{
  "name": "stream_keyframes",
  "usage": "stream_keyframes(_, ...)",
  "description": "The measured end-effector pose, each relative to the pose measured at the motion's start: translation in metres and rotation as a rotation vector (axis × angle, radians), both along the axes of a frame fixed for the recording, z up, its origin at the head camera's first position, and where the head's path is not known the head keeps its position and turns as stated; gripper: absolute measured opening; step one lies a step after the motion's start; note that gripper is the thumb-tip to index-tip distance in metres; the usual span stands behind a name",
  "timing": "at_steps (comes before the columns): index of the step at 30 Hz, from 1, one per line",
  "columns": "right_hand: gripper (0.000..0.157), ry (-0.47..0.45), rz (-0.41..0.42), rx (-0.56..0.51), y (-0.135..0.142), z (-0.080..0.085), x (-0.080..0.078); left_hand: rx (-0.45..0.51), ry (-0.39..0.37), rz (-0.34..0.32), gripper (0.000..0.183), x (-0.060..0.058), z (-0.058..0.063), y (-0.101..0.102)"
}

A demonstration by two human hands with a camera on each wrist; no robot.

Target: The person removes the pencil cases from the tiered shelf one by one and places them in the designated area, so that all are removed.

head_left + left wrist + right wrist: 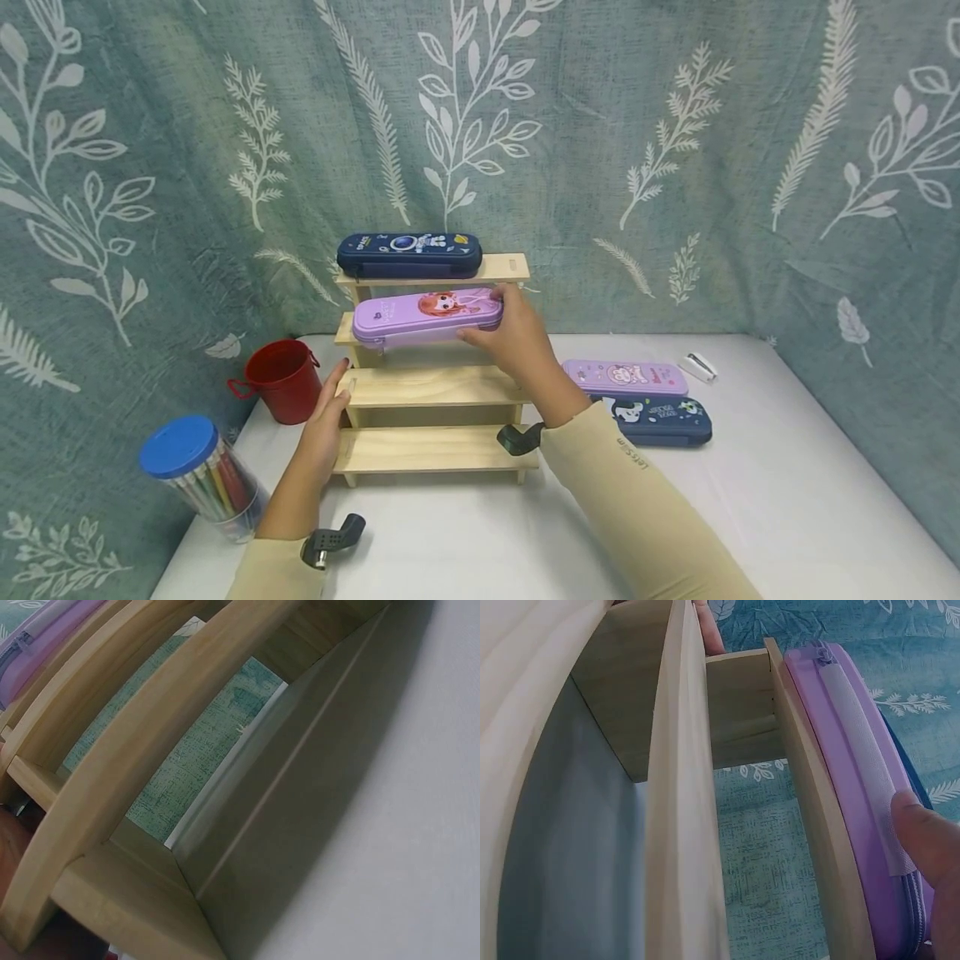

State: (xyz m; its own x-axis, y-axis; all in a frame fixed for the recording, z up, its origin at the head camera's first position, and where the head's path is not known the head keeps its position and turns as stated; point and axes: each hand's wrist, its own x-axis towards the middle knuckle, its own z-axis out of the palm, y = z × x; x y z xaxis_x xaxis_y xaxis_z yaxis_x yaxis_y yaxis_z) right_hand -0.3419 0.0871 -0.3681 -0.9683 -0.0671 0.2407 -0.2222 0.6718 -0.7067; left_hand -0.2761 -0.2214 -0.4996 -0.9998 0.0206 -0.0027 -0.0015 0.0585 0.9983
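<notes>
My right hand [517,337] grips the right end of a purple pencil case [427,315] printed with a red-haired girl. In the right wrist view, the thumb [922,832] presses the case's pale front strip. The case lies along the second-highest tier of a stepped wooden rack [435,450], overlapping its board. My left hand [324,425] is against the rack's left side, fingers extended upward along it. A navy pencil case [408,255] with an astronaut sits on the top tier. The two lower tiers hold nothing.
Right of the rack lie a pink pencil case [626,377], a dark blue one [660,419] and a white stapler [698,367]. At left stand a red cup [283,383] and a blue-lidded jar [206,475] of pencils. A leaf-patterned cloth [570,167] hangs behind the white table [787,467].
</notes>
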Motion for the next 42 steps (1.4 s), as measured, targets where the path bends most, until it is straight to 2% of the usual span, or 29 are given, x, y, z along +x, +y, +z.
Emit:
stream_keyframes(5,0.093,0.012,-0.012,-0.015,-0.002,-0.004,-0.001,-0.001,-0.004,0.004,0.057,-0.001,0.000,0.001)
stream_keyframes(9,0.099,0.032,-0.012,0.018,-0.004,-0.006,-0.002,-0.010,-0.013,0.012,0.057,-0.001,0.001,0.001)
stream_keyframes(13,0.099,0.025,-0.006,0.048,-0.004,-0.006,-0.003,-0.016,-0.011,0.013,0.057,-0.001,0.001,0.001)
stream_keyframes(21,0.103,-0.005,0.018,0.043,-0.005,-0.003,-0.001,-0.012,0.001,0.021,0.057,-0.001,0.001,0.000)
stream_keyframes(36,0.096,-0.018,-0.002,0.023,-0.004,-0.004,0.000,-0.004,-0.003,0.020,0.058,0.001,0.002,0.001)
stream_keyframes(42,0.096,-0.002,0.002,0.041,-0.002,-0.004,0.008,-0.030,-0.002,0.020,0.058,0.003,0.002,0.000)
